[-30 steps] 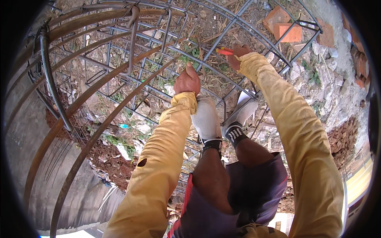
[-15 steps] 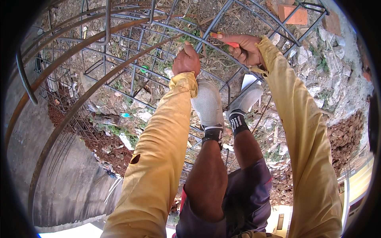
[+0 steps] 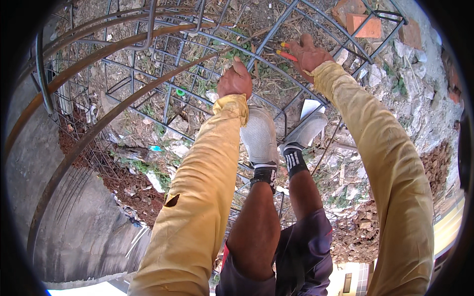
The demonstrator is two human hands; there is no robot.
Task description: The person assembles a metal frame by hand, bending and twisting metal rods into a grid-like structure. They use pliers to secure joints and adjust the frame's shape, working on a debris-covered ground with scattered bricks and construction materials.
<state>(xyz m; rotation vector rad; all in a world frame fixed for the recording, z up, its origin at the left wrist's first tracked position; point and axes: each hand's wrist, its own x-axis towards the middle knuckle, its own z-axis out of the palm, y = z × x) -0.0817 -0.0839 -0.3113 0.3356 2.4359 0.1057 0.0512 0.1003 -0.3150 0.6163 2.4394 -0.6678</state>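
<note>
My right hand (image 3: 312, 56) grips pliers with red-and-yellow handles (image 3: 288, 55), just right of a crossing in the steel rebar cage (image 3: 276, 24). The jaws point left toward the bars; their tips are thin and hard to make out. Across from it, my left hand (image 3: 234, 81) is closed with the thumb raised, close beside the bars. Whatever its fingers hold is hidden by the back of the hand. Both arms are in yellow sleeves.
Rusty bent bars (image 3: 94, 129) curve across the left side. Red bricks (image 3: 364, 25) lie at the far right among rubble. My grey shoes (image 3: 258, 133) stand amid the lower bars. A concrete wall (image 3: 79, 227) rises at the lower left.
My right hand has shifted the pliers a little to the right, away from the bar crossing, and its wrist has turned. My left hand stays closed in nearly the same place.
</note>
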